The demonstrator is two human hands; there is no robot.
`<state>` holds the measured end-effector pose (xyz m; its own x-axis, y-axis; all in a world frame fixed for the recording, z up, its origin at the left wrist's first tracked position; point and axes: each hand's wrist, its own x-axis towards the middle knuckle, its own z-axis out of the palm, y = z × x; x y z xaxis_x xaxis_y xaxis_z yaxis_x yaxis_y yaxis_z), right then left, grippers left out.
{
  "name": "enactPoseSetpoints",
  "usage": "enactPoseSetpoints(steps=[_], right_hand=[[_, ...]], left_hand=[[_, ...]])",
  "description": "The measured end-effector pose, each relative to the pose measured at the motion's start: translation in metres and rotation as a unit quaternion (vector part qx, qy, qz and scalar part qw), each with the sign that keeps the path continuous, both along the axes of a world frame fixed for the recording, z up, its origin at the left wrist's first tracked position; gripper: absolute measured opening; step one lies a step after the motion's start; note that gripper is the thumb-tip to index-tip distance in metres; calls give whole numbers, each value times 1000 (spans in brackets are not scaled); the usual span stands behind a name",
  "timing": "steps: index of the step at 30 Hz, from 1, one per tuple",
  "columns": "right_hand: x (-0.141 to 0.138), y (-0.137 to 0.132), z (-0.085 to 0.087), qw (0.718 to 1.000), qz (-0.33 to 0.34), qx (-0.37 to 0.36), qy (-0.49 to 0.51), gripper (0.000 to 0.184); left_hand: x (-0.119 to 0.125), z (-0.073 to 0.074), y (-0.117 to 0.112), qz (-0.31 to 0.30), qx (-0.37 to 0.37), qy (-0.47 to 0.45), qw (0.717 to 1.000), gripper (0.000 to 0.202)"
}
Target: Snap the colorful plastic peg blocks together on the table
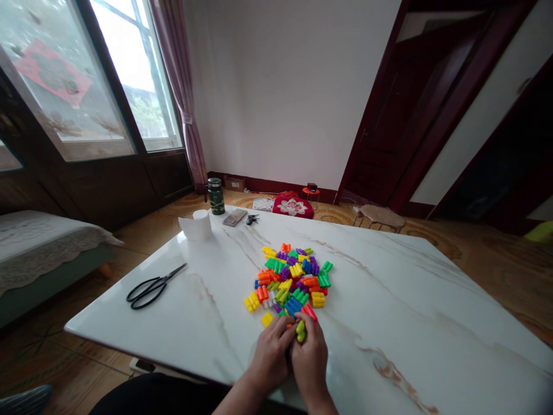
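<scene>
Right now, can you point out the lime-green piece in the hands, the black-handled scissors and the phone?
Lime-green piece (301, 331): head view, middle of its visible surface.
Black-handled scissors (163, 280): head view, near the pivot.
Phone (235, 217): head view, middle of its upper face.

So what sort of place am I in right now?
Most likely a room in a home, perhaps a living room: a tied-back mauve curtain hangs by the windows, and a lace-edged cover lies over low furniture at the left.

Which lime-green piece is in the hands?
The lime-green piece sticking up at the right hand, beside the left hand; other visible lime-green pieces lie in the pile on the table.
</scene>
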<state>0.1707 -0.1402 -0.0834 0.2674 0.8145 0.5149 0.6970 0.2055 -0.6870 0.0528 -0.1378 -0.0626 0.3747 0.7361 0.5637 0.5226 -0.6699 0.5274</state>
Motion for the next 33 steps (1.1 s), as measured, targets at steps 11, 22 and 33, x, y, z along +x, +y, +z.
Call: enactPoseSetpoints(steps=[11, 22, 33], right_hand=[[21, 90, 53, 991, 128, 29, -27, 37], [118, 178, 7, 990, -49, -127, -36, 67], [64, 137, -11, 981, -14, -153, -119, 51]], left_hand=[[-23, 26, 109, 132, 22, 81, 988, 42], [-65, -27, 46, 255, -100, 130, 953, 78], [-58, -27, 48, 228, -98, 194, 949, 87]])
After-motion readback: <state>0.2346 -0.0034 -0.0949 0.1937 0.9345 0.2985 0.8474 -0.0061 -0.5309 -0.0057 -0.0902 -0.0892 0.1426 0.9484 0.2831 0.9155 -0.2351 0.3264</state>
